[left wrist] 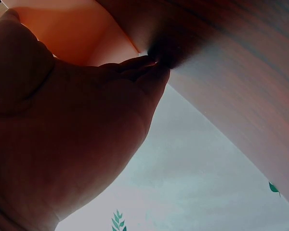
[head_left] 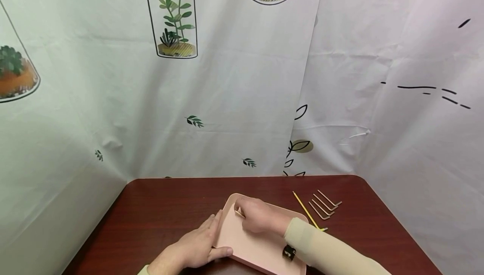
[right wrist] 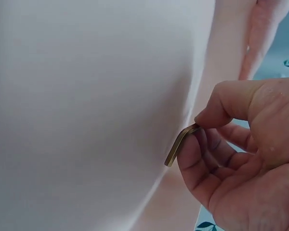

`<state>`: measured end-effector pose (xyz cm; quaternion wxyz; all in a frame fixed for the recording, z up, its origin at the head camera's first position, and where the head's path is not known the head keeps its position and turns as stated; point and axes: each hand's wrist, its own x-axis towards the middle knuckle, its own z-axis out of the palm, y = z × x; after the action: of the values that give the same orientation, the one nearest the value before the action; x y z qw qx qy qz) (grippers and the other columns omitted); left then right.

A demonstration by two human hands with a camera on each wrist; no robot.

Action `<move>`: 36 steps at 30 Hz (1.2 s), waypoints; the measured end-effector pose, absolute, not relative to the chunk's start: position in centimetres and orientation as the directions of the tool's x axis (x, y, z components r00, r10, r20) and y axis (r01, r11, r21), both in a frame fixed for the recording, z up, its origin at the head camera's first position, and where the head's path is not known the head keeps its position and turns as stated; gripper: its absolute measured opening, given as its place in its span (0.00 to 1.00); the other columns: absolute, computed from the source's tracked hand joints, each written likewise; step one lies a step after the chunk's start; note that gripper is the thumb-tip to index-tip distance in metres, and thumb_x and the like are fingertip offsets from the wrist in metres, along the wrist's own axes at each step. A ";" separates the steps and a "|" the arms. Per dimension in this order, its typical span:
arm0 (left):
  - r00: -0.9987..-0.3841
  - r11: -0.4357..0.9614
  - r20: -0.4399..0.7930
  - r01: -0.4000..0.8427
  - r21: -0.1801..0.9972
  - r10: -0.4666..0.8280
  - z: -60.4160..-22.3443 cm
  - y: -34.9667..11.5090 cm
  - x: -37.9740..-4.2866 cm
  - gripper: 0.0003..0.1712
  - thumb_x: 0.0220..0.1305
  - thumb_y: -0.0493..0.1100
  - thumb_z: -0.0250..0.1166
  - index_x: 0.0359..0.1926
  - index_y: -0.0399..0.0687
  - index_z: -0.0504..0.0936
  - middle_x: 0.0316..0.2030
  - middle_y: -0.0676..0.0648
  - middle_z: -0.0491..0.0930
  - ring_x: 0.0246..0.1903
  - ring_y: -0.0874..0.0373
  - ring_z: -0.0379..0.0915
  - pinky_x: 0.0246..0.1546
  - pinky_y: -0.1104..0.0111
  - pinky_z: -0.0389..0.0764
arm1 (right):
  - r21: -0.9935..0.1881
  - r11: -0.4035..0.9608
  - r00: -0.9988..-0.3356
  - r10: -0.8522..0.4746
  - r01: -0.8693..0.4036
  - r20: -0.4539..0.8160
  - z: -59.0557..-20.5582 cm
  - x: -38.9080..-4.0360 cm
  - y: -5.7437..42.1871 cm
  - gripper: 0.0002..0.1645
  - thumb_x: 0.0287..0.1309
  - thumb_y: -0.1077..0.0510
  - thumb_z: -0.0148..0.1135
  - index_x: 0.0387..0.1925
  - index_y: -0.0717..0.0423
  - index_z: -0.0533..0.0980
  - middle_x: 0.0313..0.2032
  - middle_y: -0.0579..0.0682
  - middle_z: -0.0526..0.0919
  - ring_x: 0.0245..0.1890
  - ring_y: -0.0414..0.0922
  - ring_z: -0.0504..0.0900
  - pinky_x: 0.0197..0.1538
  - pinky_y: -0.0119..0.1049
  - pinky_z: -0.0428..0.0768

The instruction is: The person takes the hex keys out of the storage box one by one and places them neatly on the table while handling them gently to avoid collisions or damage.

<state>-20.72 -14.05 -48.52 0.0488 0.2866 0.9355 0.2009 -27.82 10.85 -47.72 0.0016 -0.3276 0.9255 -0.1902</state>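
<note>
A pink rectangular tray (head_left: 257,245) lies at an angle on the table. My right hand (head_left: 257,215) is over its far left part and pinches a brass-coloured hex key (right wrist: 175,148) between thumb and fingers; the key's short bent end sticks out in the right wrist view. Straight fingers of my left hand (head_left: 200,241) lie along the tray's left side, with the thumb at its near edge. In the left wrist view the palm is dark, beside the tray's wall. A small black object (head_left: 289,252) sits in the tray near my right sleeve, partly hidden.
Several more hex keys (head_left: 324,205) lie side by side on the table to the right. Between them and the tray is a yellow pencil (head_left: 305,208). The dark red table (head_left: 162,212) ends against white printed cloth (head_left: 234,90) at the back and sides.
</note>
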 end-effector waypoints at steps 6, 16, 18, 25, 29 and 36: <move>-0.830 0.757 0.020 0.518 0.398 0.557 -48.5 -14.0 -20.7 0.69 0.72 0.76 0.68 0.86 0.26 0.51 0.82 0.27 0.62 0.80 0.32 0.62 0.70 0.38 0.76 | -0.404 0.683 -0.784 -0.598 -0.608 0.169 -47.7 -28.2 11.2 0.24 0.50 0.72 0.71 0.48 0.50 0.81 0.31 0.39 0.75 0.31 0.33 0.72 0.38 0.29 0.74; -0.829 0.753 0.025 0.520 0.403 0.559 -48.5 -14.0 -20.7 0.69 0.72 0.75 0.68 0.86 0.26 0.52 0.82 0.28 0.61 0.81 0.32 0.62 0.71 0.38 0.74 | -0.542 0.594 -0.780 -0.589 -0.594 0.211 -46.9 -28.1 12.1 0.22 0.54 0.74 0.69 0.48 0.52 0.81 0.31 0.40 0.78 0.32 0.32 0.73 0.39 0.29 0.75; -0.829 0.755 0.024 0.521 0.399 0.559 -48.5 -14.0 -20.7 0.69 0.72 0.76 0.68 0.86 0.26 0.52 0.82 0.28 0.61 0.81 0.32 0.62 0.71 0.38 0.74 | -0.584 0.570 -0.784 -0.587 -0.577 0.203 -46.7 -28.0 12.3 0.22 0.54 0.74 0.69 0.48 0.53 0.80 0.32 0.41 0.79 0.32 0.32 0.74 0.39 0.29 0.76; -0.831 0.760 0.012 0.515 0.395 0.557 -48.4 -14.0 -20.8 0.70 0.72 0.76 0.68 0.86 0.26 0.51 0.83 0.28 0.61 0.81 0.32 0.61 0.70 0.38 0.75 | -0.679 0.448 -0.757 -0.604 -0.582 0.250 -46.6 -27.9 12.8 0.26 0.54 0.78 0.69 0.51 0.55 0.81 0.34 0.43 0.81 0.36 0.38 0.81 0.43 0.29 0.82; -0.832 0.763 0.002 0.510 0.398 0.555 -48.4 -14.0 -20.9 0.70 0.72 0.76 0.67 0.86 0.26 0.51 0.83 0.28 0.61 0.81 0.32 0.61 0.70 0.38 0.75 | -0.706 0.407 -0.751 -0.604 -0.579 0.268 -46.6 -27.7 13.1 0.27 0.53 0.78 0.68 0.53 0.56 0.81 0.36 0.43 0.82 0.37 0.39 0.82 0.44 0.30 0.83; -0.834 0.764 -0.014 0.498 0.411 0.551 -48.2 -13.9 -20.8 0.70 0.72 0.76 0.68 0.86 0.26 0.50 0.83 0.28 0.60 0.82 0.33 0.60 0.70 0.38 0.75 | -0.734 0.401 -0.774 -0.576 -0.548 0.263 -46.6 -27.3 13.5 0.27 0.53 0.78 0.68 0.54 0.56 0.82 0.37 0.42 0.81 0.38 0.39 0.81 0.43 0.29 0.81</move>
<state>-20.75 -13.93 -48.24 0.0671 0.2800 0.9367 0.1992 -27.26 13.54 -46.55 0.0164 -0.3360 0.8367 -0.4322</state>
